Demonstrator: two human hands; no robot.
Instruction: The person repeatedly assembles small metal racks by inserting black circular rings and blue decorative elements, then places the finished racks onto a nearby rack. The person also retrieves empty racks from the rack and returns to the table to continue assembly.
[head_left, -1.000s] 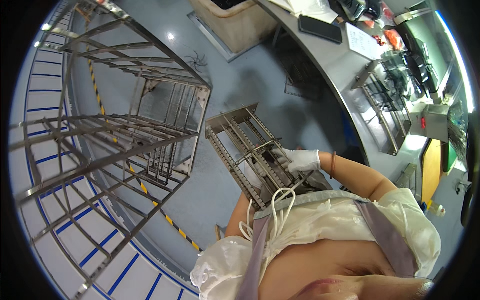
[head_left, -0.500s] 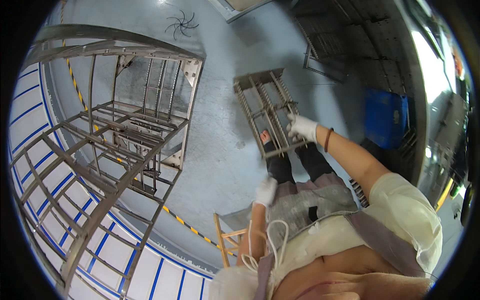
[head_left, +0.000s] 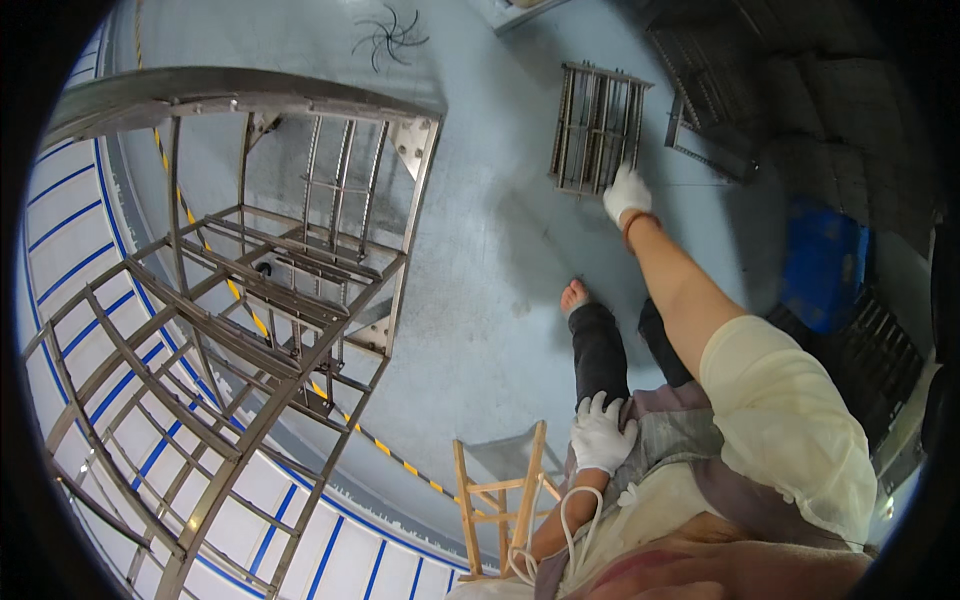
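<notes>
Reaching farther than before, the right hand (head_left: pixel 627 194) meets the metal rack (head_left: pixel 597 128), grip unclear, left hand (head_left: pixel 601 436) spread.

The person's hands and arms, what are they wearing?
The left hand and right hand wear plain white gloves. A thin reddish-brown band circles the right wrist. The right sleeve is short, loose and creamy white. I can't make out the left sleeve well.
</notes>
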